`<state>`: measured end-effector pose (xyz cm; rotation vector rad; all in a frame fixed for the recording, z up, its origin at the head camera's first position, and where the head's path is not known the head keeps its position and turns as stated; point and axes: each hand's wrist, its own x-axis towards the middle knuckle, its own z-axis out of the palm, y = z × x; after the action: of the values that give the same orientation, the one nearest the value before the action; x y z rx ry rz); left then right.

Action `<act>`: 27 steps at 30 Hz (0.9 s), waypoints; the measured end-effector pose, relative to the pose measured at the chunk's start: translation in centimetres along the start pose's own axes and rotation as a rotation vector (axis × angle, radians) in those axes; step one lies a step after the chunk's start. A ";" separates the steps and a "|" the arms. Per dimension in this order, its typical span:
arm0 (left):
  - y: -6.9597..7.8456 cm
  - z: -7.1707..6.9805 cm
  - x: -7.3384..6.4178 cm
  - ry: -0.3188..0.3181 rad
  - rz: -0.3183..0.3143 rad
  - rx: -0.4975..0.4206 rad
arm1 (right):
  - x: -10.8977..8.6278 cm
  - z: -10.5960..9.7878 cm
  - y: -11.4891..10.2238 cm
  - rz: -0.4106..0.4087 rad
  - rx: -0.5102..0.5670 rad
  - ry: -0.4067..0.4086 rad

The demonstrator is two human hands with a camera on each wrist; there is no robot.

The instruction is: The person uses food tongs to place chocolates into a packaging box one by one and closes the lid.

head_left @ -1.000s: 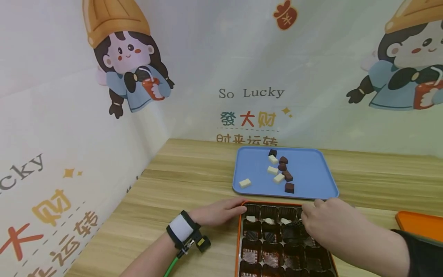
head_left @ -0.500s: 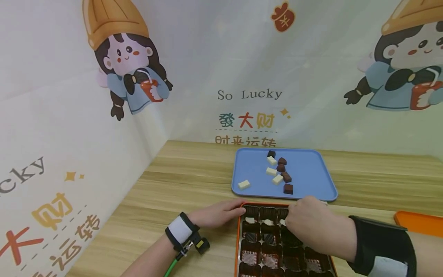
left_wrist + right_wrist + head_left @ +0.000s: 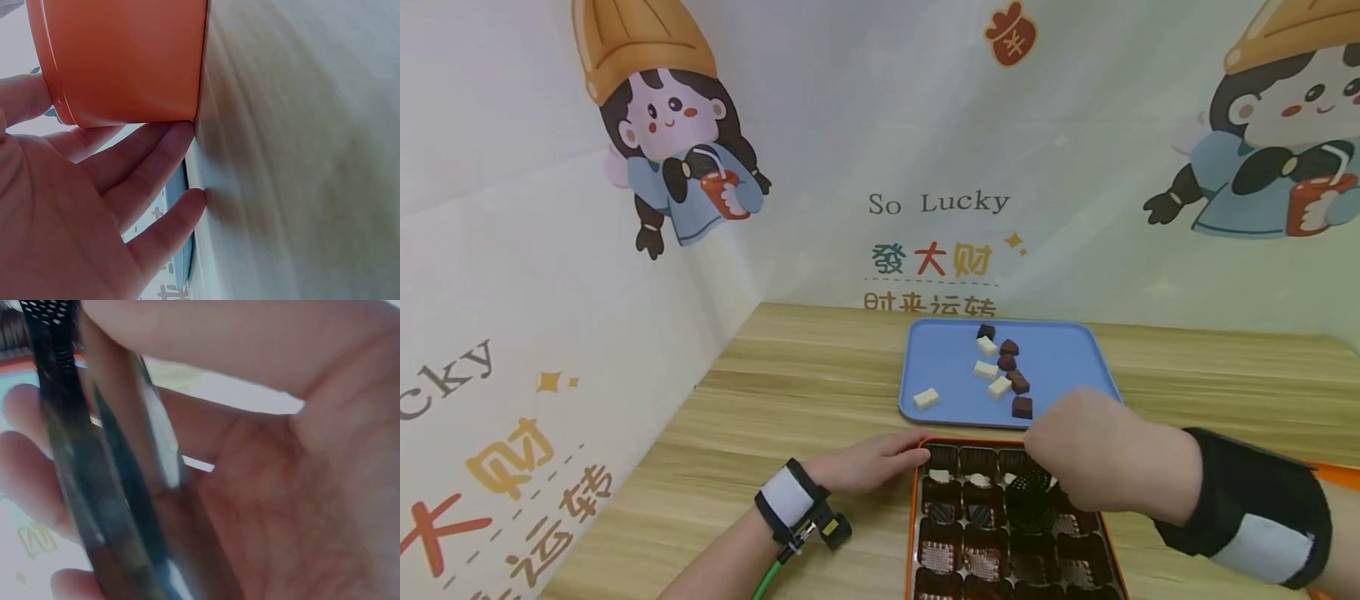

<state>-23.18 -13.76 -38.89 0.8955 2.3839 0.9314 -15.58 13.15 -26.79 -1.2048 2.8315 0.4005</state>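
Against the far left corner of an orange box (image 3: 912,533) with a dark compartmented insert (image 3: 982,562) rests my left hand (image 3: 861,462). Its fingers lie nearly straight along the wall, and the thumb touches the rim in the left wrist view. My right hand (image 3: 1093,450) grips metal tongs (image 3: 94,487). Their dark perforated head (image 3: 1030,487) is over the third column of compartments; whether a piece is between the ends is hidden. White pieces (image 3: 978,481) sit in the back row. Dark ridged pieces (image 3: 941,512) lie in the second row.
Behind the box is a blue tray (image 3: 940,350) with several white chocolates (image 3: 927,398) and dark chocolates (image 3: 1022,407). An orange edge (image 3: 1337,475) shows past the right wrist. The wooden table (image 3: 805,383) meets a printed backdrop (image 3: 820,167) at the back.
My right hand moved left and turned over the box, then rose slightly with the tongs, so their perforated head shows again. The left hand stays at the box corner.
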 end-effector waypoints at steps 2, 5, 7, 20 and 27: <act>0.0 -0.1 0.0 0.001 0.000 0.002 | -0.4 -0.8 1.0 0.015 0.066 -0.005; 0.0 -0.2 0.1 0.002 0.008 0.013 | -0.6 -2.2 3.0 0.042 0.102 -0.011; -0.1 -0.1 0.1 0.004 0.013 0.024 | -0.3 -2.9 4.5 0.066 0.142 -0.015; -0.2 -0.1 -0.5 0.008 -0.014 0.017 | 7.7 1.2 12.7 0.389 0.114 0.207; -0.2 0.1 -0.1 -0.002 0.014 0.012 | 11.2 4.5 14.9 0.403 -0.103 0.276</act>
<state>-23.13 -13.91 -39.11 0.9176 2.3874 0.9218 -34.27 16.32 -29.33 -0.7419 3.3383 0.4263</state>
